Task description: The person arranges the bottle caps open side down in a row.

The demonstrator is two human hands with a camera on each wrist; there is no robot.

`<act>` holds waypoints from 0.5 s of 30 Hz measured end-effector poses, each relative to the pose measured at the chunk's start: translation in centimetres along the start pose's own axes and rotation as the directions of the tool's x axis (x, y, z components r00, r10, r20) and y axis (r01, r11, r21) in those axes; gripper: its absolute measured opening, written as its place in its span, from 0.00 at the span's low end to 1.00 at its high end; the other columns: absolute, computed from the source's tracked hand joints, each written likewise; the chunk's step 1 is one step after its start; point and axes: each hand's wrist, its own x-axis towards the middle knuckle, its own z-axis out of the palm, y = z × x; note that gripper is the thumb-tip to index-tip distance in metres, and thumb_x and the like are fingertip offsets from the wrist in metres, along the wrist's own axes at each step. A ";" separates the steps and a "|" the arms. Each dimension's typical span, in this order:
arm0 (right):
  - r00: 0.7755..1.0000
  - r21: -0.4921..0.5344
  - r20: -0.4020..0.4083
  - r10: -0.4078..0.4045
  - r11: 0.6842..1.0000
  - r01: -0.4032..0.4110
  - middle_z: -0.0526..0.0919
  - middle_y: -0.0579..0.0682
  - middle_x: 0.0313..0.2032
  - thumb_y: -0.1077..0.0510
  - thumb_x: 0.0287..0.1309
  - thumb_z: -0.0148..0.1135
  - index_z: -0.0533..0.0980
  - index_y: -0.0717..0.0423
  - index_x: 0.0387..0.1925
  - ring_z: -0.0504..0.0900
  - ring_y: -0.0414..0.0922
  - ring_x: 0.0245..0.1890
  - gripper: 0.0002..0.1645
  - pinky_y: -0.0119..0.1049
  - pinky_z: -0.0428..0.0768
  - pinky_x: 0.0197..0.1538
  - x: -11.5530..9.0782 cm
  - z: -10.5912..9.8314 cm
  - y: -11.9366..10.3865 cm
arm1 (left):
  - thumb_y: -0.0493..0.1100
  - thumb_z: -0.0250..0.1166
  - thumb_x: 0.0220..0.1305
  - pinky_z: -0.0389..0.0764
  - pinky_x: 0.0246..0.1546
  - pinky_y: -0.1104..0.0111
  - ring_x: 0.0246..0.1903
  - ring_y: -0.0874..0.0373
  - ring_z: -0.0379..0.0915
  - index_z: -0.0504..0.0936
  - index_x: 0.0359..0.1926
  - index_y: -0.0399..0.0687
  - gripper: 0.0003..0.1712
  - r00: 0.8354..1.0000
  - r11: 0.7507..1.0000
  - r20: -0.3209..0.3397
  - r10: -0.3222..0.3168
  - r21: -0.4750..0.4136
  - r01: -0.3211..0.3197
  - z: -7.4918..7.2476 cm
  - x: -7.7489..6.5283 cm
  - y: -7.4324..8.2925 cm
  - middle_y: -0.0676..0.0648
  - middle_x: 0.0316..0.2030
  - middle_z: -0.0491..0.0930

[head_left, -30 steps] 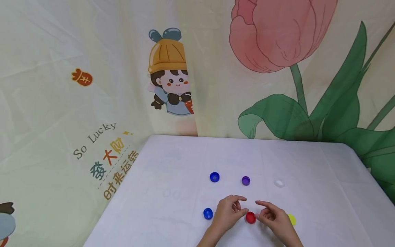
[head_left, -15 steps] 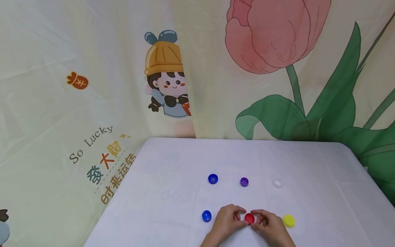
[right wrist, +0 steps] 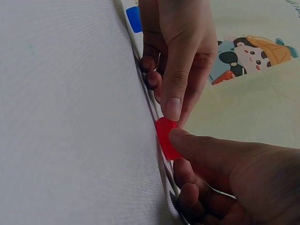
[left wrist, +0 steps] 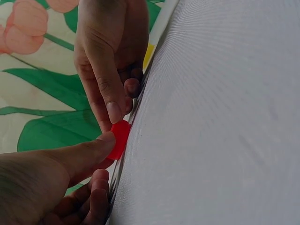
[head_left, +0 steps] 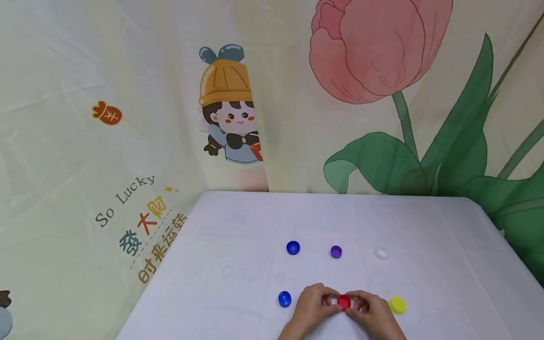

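Note:
In the head view a red bottle cap [head_left: 344,302] sits low on the white table, between both hands. My left hand [head_left: 312,306] pinches its left edge with thumb and index finger, and my right hand [head_left: 372,310] pinches the right edge the same way. Seen from the left wrist, the red cap [left wrist: 121,139] stands close to the tabletop, with the thumbs over its near side. The right wrist view has the cap [right wrist: 166,137] between the two thumbs too. The other fingers of each hand curl inward beside it.
A blue cap [head_left: 284,299] lies left of the hands and a yellow cap [head_left: 398,305] to their right. Farther back are a darker blue cap [head_left: 293,248], a purple cap [head_left: 336,251] and a whitish ring [head_left: 381,253]. A printed curtain [head_left: 289,118] hangs behind the table [head_left: 221,226].
A second ago the hands were spread beside the red cap, index fingers raised. They have closed in from both sides and now pinch it. The head view has shifted slightly.

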 end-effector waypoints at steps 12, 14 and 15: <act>1.000 -0.003 -0.006 0.018 1.000 -0.018 0.71 0.44 0.21 0.55 0.45 0.71 0.79 0.57 0.43 0.67 0.40 0.21 0.21 0.29 0.66 0.24 0.1 0.1 0.1 | 0.46 0.72 0.49 0.63 0.18 0.78 0.16 0.73 0.59 0.86 0.36 0.50 0.12 1.000 1.000 0.008 -0.005 -0.003 0.005 -0.1 -0.1 0.1 0.63 0.16 0.66; 1.000 -0.008 -0.007 0.027 1.000 -0.027 0.71 0.44 0.21 0.54 0.45 0.71 0.79 0.56 0.43 0.67 0.41 0.21 0.21 0.29 0.66 0.23 0.1 0.1 0.0 | 0.46 0.72 0.49 0.63 0.18 0.78 0.16 0.73 0.59 0.86 0.37 0.50 0.12 1.000 1.000 0.005 -0.004 -0.004 0.004 -0.1 -0.1 0.1 0.63 0.17 0.66; 0.999 -0.008 -0.008 0.034 0.999 -0.034 0.71 0.44 0.21 0.54 0.45 0.71 0.79 0.56 0.43 0.67 0.41 0.21 0.21 0.29 0.66 0.23 0.1 0.1 -0.1 | 0.46 0.72 0.49 0.63 0.18 0.78 0.17 0.73 0.59 0.86 0.37 0.50 0.12 1.000 1.000 0.005 -0.007 -0.009 0.007 -0.1 -0.1 0.1 0.63 0.17 0.66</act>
